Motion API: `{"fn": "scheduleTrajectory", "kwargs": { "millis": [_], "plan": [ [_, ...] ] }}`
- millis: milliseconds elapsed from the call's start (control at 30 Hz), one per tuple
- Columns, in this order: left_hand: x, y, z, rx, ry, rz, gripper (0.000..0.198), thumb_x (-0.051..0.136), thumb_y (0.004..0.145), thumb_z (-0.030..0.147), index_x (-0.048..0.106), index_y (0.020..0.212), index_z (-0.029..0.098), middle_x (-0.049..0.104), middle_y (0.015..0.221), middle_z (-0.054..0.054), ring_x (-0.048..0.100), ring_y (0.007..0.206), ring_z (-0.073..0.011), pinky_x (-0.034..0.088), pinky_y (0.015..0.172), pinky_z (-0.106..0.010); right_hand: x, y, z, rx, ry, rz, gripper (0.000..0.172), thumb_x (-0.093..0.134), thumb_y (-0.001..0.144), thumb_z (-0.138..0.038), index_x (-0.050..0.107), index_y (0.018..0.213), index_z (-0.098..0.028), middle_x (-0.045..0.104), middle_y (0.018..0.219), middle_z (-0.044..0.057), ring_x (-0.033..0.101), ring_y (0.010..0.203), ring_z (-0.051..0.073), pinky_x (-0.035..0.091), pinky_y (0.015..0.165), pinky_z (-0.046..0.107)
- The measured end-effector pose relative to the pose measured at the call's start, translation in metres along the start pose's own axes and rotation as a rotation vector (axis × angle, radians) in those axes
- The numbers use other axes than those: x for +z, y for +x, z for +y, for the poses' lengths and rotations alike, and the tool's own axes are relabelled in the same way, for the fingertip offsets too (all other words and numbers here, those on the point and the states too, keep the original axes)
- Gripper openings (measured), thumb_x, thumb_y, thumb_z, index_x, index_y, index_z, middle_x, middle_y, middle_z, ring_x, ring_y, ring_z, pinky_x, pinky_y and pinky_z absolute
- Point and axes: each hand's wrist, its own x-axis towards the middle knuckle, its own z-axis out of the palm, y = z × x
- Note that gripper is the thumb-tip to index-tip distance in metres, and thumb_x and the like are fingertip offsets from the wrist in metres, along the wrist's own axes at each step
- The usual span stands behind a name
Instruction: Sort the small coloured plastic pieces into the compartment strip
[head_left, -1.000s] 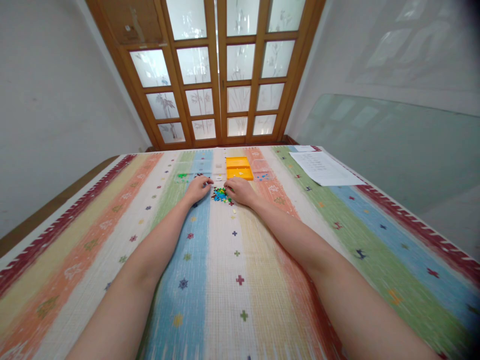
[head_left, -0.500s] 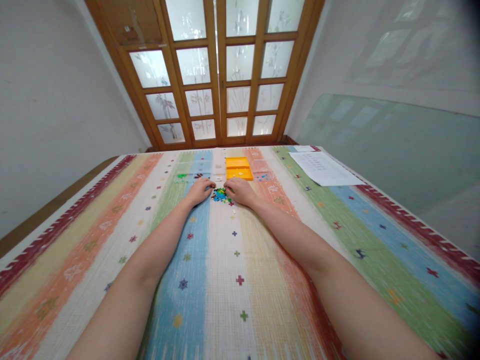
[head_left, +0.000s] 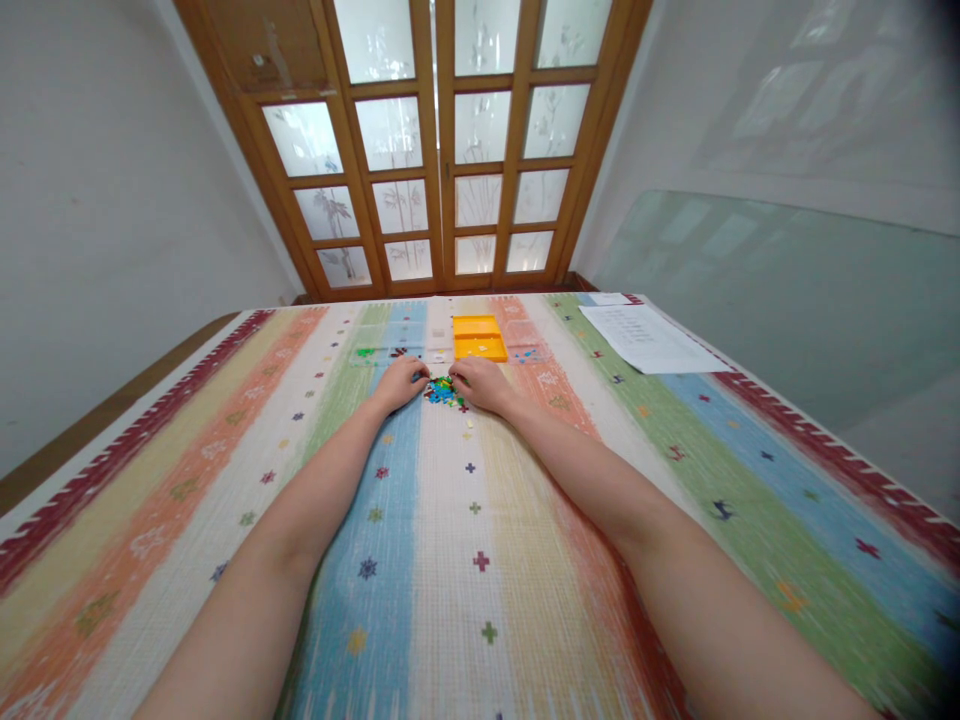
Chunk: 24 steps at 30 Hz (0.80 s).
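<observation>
A small heap of mixed blue, green, yellow and dark plastic pieces [head_left: 444, 391] lies on the striped tablecloth between my hands. My left hand [head_left: 402, 383] rests at the heap's left edge, its thumb and fingertips brought together. At the right edge sits my right hand [head_left: 481, 384], fingers curled inward and pinched close to the pieces. Whatever either pinch holds is too small to make out. One pale yellow piece [head_left: 470, 424] lies apart, on the near side of the heap.
Beyond the hands stands an orange open box [head_left: 480, 347] with a few white pieces in it. Clear trays flank it, holding green pieces [head_left: 365, 352], dark brown pieces [head_left: 399, 352] and blue pieces [head_left: 527, 355]. A printed paper sheet [head_left: 646, 340] lies at the far right.
Both hands stay at the heap with their fingers pinched, and only tiny finger movements show. The whole view has shifted very slightly.
</observation>
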Motion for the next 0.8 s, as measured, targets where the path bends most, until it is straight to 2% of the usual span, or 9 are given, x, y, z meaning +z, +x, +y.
{"fn": "scheduleTrajectory", "kwargs": {
  "millis": [100, 200, 433, 633, 800],
  "plan": [
    [-0.001, 0.0, 0.002, -0.084, -0.083, 0.071, 0.013, 0.063, 0.09, 0.025, 0.073, 0.096, 0.02, 0.074, 0.096, -0.006, 0.064, 0.088, -0.0224, 0.05, 0.086, -0.036, 0.001, 0.0, 0.001, -0.008, 0.002, 0.01, 0.017, 0.057, 0.101, -0.024, 0.072, 0.101, -0.018, 0.071, 0.096, 0.009, 0.059, 0.09, 0.022, 0.038, 0.08, 0.031],
    [0.0, 0.001, -0.001, -0.177, -0.215, 0.196, 0.013, 0.061, 0.09, 0.023, 0.07, 0.098, 0.02, 0.073, 0.091, -0.003, 0.062, 0.078, -0.0186, 0.049, 0.079, -0.032, 0.002, 0.0, 0.002, -0.003, 0.01, 0.005, 0.017, 0.057, 0.101, -0.024, 0.072, 0.101, -0.018, 0.071, 0.096, 0.009, 0.059, 0.09, 0.022, 0.037, 0.081, 0.031],
    [0.01, 0.009, -0.033, -0.359, -0.524, 0.479, 0.008, 0.062, 0.086, 0.024, 0.064, 0.093, 0.02, 0.066, 0.086, -0.002, 0.059, 0.074, -0.0158, 0.05, 0.071, -0.027, 0.0, -0.001, 0.002, -0.012, 0.014, 0.009, 0.017, 0.056, 0.101, -0.024, 0.072, 0.101, -0.018, 0.072, 0.097, 0.009, 0.059, 0.09, 0.022, 0.037, 0.08, 0.031],
    [0.012, 0.01, -0.045, -0.463, -0.762, 0.547, 0.019, 0.061, 0.087, 0.027, 0.067, 0.102, 0.018, 0.07, 0.095, -0.006, 0.06, 0.069, -0.0137, 0.052, 0.061, -0.024, 0.0, 0.0, 0.001, 0.002, 0.004, -0.021, 0.018, 0.056, 0.1, -0.024, 0.073, 0.102, -0.018, 0.073, 0.099, 0.01, 0.06, 0.093, 0.023, 0.038, 0.081, 0.031],
    [0.012, 0.011, -0.043, -0.507, -0.892, 0.534, 0.05, 0.059, 0.086, 0.02, 0.061, 0.135, 0.023, 0.07, 0.125, -0.009, 0.059, 0.063, -0.0082, 0.054, 0.06, -0.023, 0.0, 0.0, 0.001, -0.003, 0.005, -0.018, 0.018, 0.056, 0.101, -0.024, 0.073, 0.102, -0.018, 0.073, 0.098, 0.01, 0.061, 0.092, 0.023, 0.038, 0.081, 0.031]
  ]
}}
